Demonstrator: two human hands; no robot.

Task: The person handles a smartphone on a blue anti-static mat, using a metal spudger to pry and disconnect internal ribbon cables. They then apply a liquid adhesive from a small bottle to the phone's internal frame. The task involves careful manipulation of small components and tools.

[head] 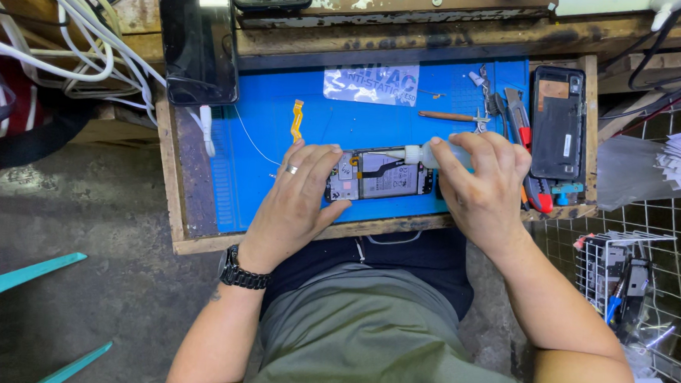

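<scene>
An opened phone (380,178) with its back off lies flat on the blue mat (266,125), its battery and boards showing. My left hand (297,201), a ring on one finger and a black watch on the wrist, grips the phone's left end. A small white squeeze bottle (428,153) is held sideways in my right hand (481,183), its thin nozzle pointing left over the phone's upper edge.
An orange flex cable (297,119) lies on the mat. A phone back cover (558,121), tweezers and red-handled tools (519,115) sit at the right. A dark screen panel (197,36) leans at the upper left beside white cables (77,38). A wire basket (623,276) stands at the right.
</scene>
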